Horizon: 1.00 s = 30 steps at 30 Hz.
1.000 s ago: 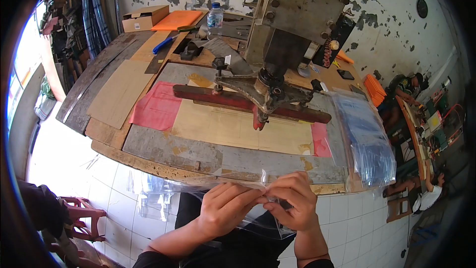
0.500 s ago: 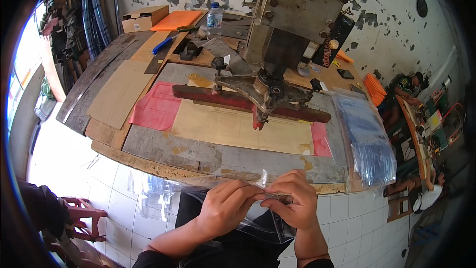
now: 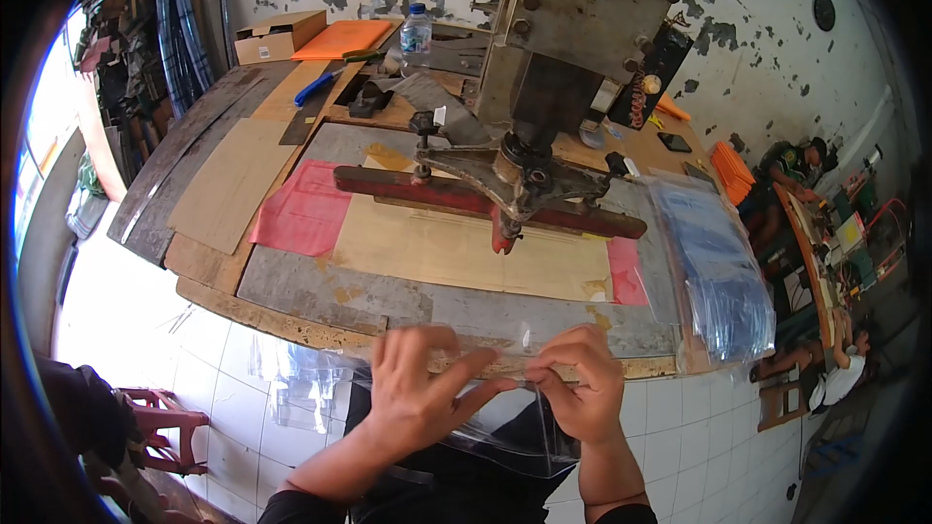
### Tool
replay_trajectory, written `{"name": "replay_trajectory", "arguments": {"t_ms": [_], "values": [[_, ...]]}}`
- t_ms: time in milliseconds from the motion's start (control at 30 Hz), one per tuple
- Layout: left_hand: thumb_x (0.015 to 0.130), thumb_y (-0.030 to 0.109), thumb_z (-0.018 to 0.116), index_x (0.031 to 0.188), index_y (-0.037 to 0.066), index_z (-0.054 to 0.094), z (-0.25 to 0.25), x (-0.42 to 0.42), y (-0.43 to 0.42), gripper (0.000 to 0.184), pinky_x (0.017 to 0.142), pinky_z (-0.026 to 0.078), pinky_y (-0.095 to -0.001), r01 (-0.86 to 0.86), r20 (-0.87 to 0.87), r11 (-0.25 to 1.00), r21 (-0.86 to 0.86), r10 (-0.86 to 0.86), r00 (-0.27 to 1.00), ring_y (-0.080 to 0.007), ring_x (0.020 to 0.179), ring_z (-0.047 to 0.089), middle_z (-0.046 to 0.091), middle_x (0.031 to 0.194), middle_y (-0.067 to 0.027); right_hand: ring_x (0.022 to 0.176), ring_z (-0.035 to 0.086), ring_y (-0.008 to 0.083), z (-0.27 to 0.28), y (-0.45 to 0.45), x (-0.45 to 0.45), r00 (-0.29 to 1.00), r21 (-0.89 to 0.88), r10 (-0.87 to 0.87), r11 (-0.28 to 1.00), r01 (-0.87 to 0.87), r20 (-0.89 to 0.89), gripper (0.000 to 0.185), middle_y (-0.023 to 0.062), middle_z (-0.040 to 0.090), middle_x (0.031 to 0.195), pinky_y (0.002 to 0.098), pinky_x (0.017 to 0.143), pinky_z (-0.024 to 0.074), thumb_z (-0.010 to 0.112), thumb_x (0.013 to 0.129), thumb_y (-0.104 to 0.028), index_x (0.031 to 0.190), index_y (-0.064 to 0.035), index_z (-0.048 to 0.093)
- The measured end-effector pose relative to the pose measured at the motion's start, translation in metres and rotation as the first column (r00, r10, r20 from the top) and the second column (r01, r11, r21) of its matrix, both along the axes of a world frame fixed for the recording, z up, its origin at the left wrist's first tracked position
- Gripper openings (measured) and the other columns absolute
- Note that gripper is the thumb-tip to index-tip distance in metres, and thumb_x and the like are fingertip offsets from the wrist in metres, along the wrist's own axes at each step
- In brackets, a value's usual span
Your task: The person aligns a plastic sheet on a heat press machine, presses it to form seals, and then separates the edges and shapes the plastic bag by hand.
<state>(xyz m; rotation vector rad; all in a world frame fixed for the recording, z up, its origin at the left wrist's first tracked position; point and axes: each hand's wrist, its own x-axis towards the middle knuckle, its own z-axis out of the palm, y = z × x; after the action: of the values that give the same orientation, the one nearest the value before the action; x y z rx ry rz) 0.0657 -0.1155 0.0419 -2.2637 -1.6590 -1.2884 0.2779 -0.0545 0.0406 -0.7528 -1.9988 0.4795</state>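
Note:
A clear plastic sheet hangs in front of my body, below the table's front edge. My right hand pinches its upper edge between thumb and fingers. To the left, my left hand has its fingers apart, with the thumb stretched along the sheet's edge; whether the thumb touches it I cannot tell. Beyond my hands, a press with a long red bar stands over a cream-coloured board. Pink material shows at both ends of this board.
More clear plastic hangs at the table's front left. A stack of clear plastic sheets lies at the right edge. A water bottle, blue-handled cutter and cardboard box are at the back. People sit at a bench far right.
My left hand has loosened its pinch on the plastic and spread its fingers, shifting slightly left. My right hand keeps its pinch in nearly the same place.

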Motion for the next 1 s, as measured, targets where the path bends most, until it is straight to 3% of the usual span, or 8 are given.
{"name": "replay_trajectory", "arguments": {"t_ms": [100,200,300,433,633,900,967,1000], "values": [[0.070,0.035,0.094,0.092,0.013,0.072,0.015,-0.010,0.011,0.039,0.086,0.049,-0.0425,-0.202,-0.049,0.951,0.234,0.219,0.974,-0.0237,0.103,0.068,0.070,0.117,-0.0054,0.084,0.068,0.0213,-0.003,0.003,0.005,0.997,-0.057,-0.002,0.998,-0.002,-0.071,0.014,0.0031,0.074,0.089,0.0361,0.089,0.0431,0.083,0.087,-0.010,0.097,-0.0086,0.073],[0.084,0.032,0.085,0.103,0.013,0.071,-0.009,-0.031,0.018,0.030,0.079,0.051,-0.0364,0.123,-0.027,0.990,-0.073,-0.125,0.992,-0.0200,0.099,0.069,0.071,0.116,-0.0027,0.087,0.069,0.0204,-0.006,0.013,0.007,0.992,-0.044,0.009,0.999,-0.014,-0.123,0.011,0.0036,0.076,0.091,0.0365,0.091,0.0438,0.079,0.093,-0.011,0.100,-0.0089,0.071],[0.087,0.024,0.078,0.104,0.011,0.071,-0.017,-0.036,0.022,0.022,0.077,0.052,-0.0340,0.243,-0.094,0.967,-0.075,-0.249,0.964,-0.0188,0.099,0.069,0.072,0.110,-0.0024,0.090,0.071,0.0191,-0.024,0.027,0.019,0.989,-0.045,-0.014,0.999,0.007,-0.144,0.009,0.0059,0.077,0.096,0.0359,0.091,0.0461,0.073,0.099,-0.013,0.103,-0.0082,0.066],[0.088,0.019,0.073,0.102,0.010,0.071,-0.011,-0.034,0.033,0.017,0.074,0.051,-0.0323,0.200,-0.227,0.979,0.029,-0.188,0.955,-0.0185,0.090,0.069,0.071,0.100,0.0004,0.094,0.072,0.0194,-0.042,0.036,0.022,0.947,-0.220,-0.046,0.975,-0.027,-0.318,0.018,0.0138,0.075,0.097,0.0336,0.088,0.0524,0.065,0.108,-0.021,0.109,-0.0052,0.057],[0.083,0.016,0.073,0.093,0.015,0.075,-0.006,-0.048,0.051,0.010,0.063,0.050,-0.0347,0.211,-0.272,0.976,-0.057,-0.219,0.937,-0.0200,0.073,0.068,0.072,0.087,0.0011,0.089,0.072,0.0183,-0.072,0.056,0.053,0.853,-0.362,-0.136,0.930,-0.065,-0.504,0.015,0.0121,0.074,0.094,0.0302,0.088,0.0528,0.063,0.109,-0.018,0.112,-0.0033,0.058],[0.081,0.017,0.085,0.081,0.008,0.075,-0.007,-0.094,0.092,0.014,0.071,0.055,-0.0371,0.130,-0.124,0.984,-0.124,-0.146,0.981,-0.0222,0.075,0.071,0.075,0.083,-0.0040,0.090,0.072,0.0173,-0.074,0.069,0.055,0.833,-0.522,-0.323,0.852,0.049,-0.450,0.016,0.0091,0.074,0.094,0.0294,0.089,0.0523,0.063,0.108,-0.013,0.112,0.0023,0.066],[0.084,0.009,0.085,0.096,0.005,0.075,-0.021,-0.095,0.094,0.016,0.077,0.056,-0.0331,0.164,0.278,0.951,-0.263,-0.088,0.957,-0.0178,0.083,0.073,0.076,0.086,-0.0067,0.090,0.072,0.0167,-0.077,0.072,0.055,0.833,-0.544,-0.337,0.838,0.051,-0.440,0.017,0.0088,0.074,0.094,0.0291,0.088,0.0523,0.063,0.108,-0.013,0.110,0.0029,0.068],[0.084,0.009,0.085,0.096,0.005,0.075,-0.029,-0.093,0.095,0.016,0.077,0.056,-0.0331,0.165,0.273,0.950,-0.265,-0.090,0.958,-0.0178,0.083,0.073,0.076,0.086,-0.0067,0.091,0.072,0.0164,-0.078,0.073,0.054,0.834,-0.560,-0.347,0.827,0.056,-0.429,0.017,0.0089,0.074,0.094,0.0287,0.088,0.0522,0.063,0.108,-0.013,0.109,0.0030,0.068]]}}
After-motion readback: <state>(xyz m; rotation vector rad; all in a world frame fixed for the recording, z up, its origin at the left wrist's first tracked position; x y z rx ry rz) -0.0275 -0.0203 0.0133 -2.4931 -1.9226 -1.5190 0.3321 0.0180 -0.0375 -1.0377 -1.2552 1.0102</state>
